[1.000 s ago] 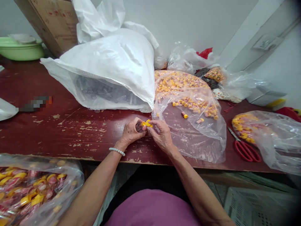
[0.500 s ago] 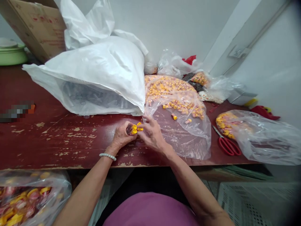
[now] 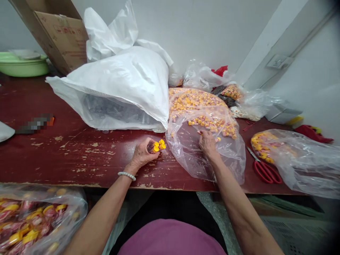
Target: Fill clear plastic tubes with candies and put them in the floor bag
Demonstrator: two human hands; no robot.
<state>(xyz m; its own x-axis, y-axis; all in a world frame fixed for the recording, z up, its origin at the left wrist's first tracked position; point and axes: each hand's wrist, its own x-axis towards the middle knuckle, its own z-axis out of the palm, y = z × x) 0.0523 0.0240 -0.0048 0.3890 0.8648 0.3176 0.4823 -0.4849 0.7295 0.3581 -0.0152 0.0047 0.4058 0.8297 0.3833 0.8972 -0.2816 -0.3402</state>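
Observation:
Several yellow-topped pieces [image 3: 156, 148] stick out of my left hand [image 3: 142, 152], which is closed round them above the red table. Their lower parts are hidden by my fingers. My right hand [image 3: 208, 142] is over the clear plastic bag [image 3: 186, 159], its fingertips pinched on a small pink and yellow piece [image 3: 200, 132]. Beyond that hand, a heap of similar pieces [image 3: 196, 101] lies in the bag. Left of it a big white sack [image 3: 127, 74] gapes toward me, with clear tubes [image 3: 114, 109] inside.
Red-handled scissors [image 3: 265, 171] and another bag of pieces [image 3: 265, 145] lie on the right. A bag of filled, yellow-capped containers [image 3: 34, 219] is below the table's front edge [image 3: 101, 185] at left. A carton [image 3: 66, 39] and a green basin [image 3: 23, 65] stand at the back left.
My right hand has left the pieces at my left hand and moved right, over the plastic bag. My left hand keeps its hold. The view has shifted slightly left.

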